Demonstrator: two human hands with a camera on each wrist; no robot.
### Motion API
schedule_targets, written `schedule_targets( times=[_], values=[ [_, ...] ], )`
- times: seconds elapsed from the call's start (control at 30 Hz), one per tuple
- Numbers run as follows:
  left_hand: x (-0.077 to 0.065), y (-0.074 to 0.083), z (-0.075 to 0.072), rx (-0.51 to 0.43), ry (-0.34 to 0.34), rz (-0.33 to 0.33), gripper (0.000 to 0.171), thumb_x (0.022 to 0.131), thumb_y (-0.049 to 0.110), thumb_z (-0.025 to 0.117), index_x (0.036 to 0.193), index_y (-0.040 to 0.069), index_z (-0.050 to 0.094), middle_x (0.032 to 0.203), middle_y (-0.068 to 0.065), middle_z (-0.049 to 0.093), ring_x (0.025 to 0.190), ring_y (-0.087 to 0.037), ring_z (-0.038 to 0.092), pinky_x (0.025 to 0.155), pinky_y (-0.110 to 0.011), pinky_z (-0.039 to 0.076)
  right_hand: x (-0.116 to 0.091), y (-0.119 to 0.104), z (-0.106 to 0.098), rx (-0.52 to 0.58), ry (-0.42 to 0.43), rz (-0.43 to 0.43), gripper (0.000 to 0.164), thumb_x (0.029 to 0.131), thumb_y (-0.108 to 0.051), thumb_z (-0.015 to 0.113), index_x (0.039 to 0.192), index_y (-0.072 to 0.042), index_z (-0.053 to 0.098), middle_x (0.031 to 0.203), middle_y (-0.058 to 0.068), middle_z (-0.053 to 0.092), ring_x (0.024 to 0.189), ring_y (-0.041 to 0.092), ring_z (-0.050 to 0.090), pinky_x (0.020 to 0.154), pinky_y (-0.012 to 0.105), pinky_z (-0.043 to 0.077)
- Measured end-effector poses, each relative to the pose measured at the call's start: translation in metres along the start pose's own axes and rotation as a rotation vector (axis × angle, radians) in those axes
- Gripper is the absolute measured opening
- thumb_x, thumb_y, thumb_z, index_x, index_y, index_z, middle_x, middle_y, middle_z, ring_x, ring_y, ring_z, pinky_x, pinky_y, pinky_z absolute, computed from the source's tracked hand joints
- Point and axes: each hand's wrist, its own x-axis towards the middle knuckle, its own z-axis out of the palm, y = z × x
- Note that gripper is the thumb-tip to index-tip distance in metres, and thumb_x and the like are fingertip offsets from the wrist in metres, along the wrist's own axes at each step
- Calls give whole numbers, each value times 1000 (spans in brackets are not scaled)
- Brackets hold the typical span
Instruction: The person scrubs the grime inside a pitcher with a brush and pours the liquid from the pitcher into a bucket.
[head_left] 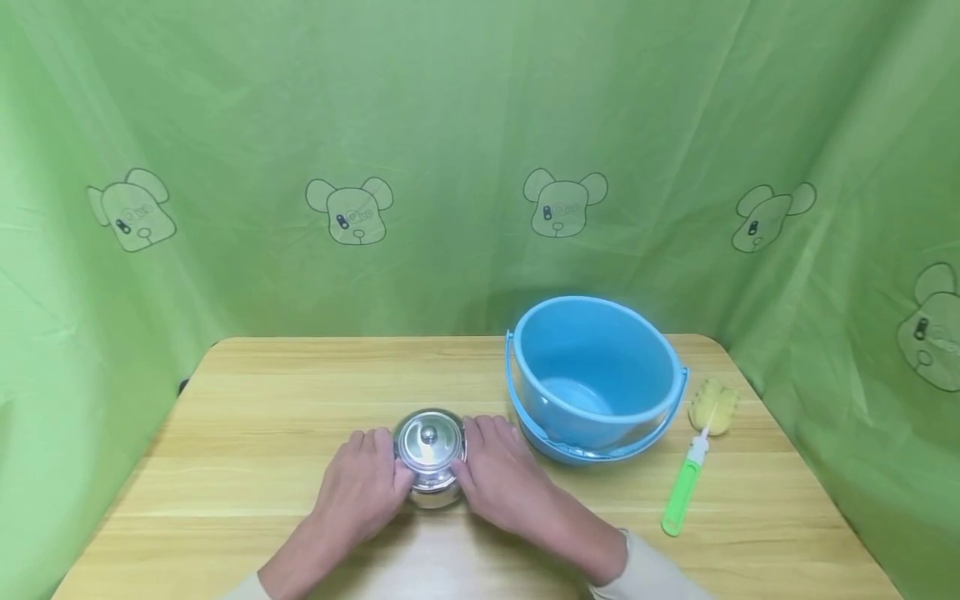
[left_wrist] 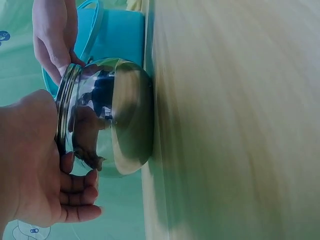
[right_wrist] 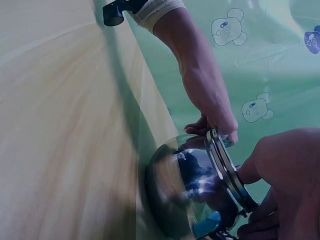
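A shiny stainless steel pot point(head_left: 435, 497) with a knobbed lid point(head_left: 430, 446) stands upright near the middle of the table. My left hand point(head_left: 363, 483) grips its left side near the rim, thumb toward me. On the opposite side, my right hand point(head_left: 502, 475) grips the pot the same way. In the left wrist view, the left fingers point(left_wrist: 77, 197) curl beside the pot's rounded wall point(left_wrist: 117, 117), just under the rim. The right wrist view has the right hand point(right_wrist: 287, 185) at the rim. Any side handles are hidden by the fingers.
A blue bucket point(head_left: 573, 429) with its handle lowered stands right of the pot, close to my right hand. Farther right lies a green-handled brush point(head_left: 681, 496) with a yellow sponge head point(head_left: 714, 407). A green curtain point(head_left: 450, 275) hangs behind the wooden table point(head_left: 300, 375).
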Motion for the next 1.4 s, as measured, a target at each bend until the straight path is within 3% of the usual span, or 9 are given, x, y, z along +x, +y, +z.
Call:
schedule_targets(
  times=[0.2, 0.47, 0.8, 1.03, 1.4],
  values=[
    [0, -1, 1, 14, 13, 7, 19, 93, 27, 51, 83, 11, 47, 71, 2, 38, 64, -14, 32, 59, -23, 27, 3, 1, -3, 50, -1, 6, 62, 102, -36, 57, 145, 9, 49, 132, 23, 61, 123, 37, 58, 109, 50, 47],
    [0, -1, 2, 21, 29, 13, 19, 92, 27, 51, 82, 12, 46, 70, 2, 38, 64, -14, 31, 59, -23, 27, 6, 1, -6, 106, -5, 14, 61, 103, -36, 58, 148, 4, 49, 136, 18, 61, 127, 35, 60, 110, 51, 49],
    [0, 0, 2, 5, 14, -24, 19, 93, 26, 51, 81, 13, 45, 70, 2, 39, 64, -14, 32, 60, -24, 28, 14, 1, -6, 86, 48, -15, 47, 102, -33, 61, 137, -1, 59, 128, 12, 64, 120, 28, 62, 105, 46, 53],
    [1, 0, 3, 8, 24, -14, 21, 94, 28, 50, 81, 13, 45, 70, 2, 38, 63, -14, 32, 59, -24, 28, 19, -3, -6, 74, 75, -19, 45, 101, -34, 62, 133, -3, 62, 126, 9, 64, 117, 25, 61, 102, 43, 54],
    [0, 0, 3, -7, 35, -11, 22, 96, 28, 50, 80, 14, 45, 69, 3, 38, 62, -13, 31, 59, -23, 27, 23, -8, -4, 185, 51, -80, 40, 101, -26, 62, 136, -6, 61, 127, 5, 65, 116, 19, 61, 102, 38, 55]
  ],
)
